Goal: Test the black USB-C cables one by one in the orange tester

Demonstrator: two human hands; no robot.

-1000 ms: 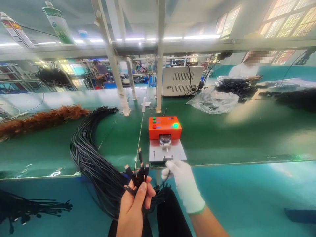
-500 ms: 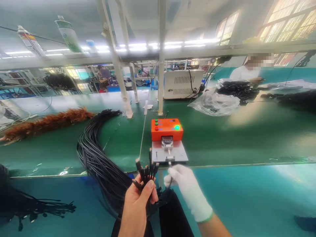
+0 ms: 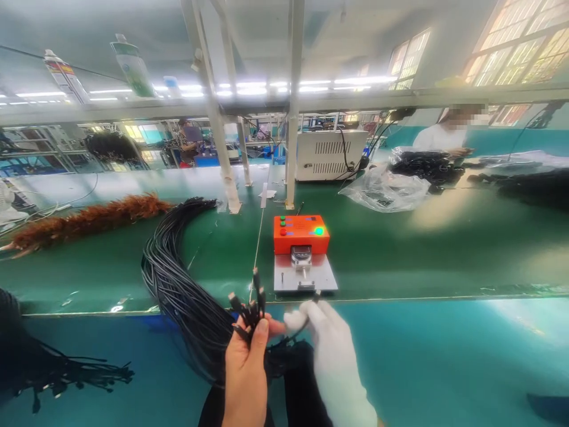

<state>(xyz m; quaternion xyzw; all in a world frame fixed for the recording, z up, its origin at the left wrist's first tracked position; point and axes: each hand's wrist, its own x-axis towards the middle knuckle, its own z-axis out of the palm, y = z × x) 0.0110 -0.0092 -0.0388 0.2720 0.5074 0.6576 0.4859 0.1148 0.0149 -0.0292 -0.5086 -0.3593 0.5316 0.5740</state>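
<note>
Several black cables with metal-tipped plugs (image 3: 251, 309) fan upward from my bare left hand (image 3: 249, 356), which is closed around them. My right hand (image 3: 326, 338), in a white glove, pinches a single black cable, its plug (image 3: 317, 295) poking up past the fingers. That plug is apart from the small metal fixture (image 3: 306, 284) on the tester's plate. Behind the fixture sit a round digital gauge (image 3: 301, 256) and an orange box (image 3: 301, 233) with a lit green lamp. A thick bundle of black cables (image 3: 182, 284) curves from the bench down toward my lap.
The green bench (image 3: 382, 267) ends just before my hands. A brown-orange bundle (image 3: 89, 219) lies at left, and dark cables (image 3: 66, 362) hang at lower left. Beyond the bench posts are a white metal box (image 3: 331, 155), a clear plastic bag (image 3: 386, 187) and a seated person (image 3: 438, 133).
My right hand has drawn the cable's plug back out of the fixture and tilted it to the right. The left hand with its plugs has shifted slightly left.
</note>
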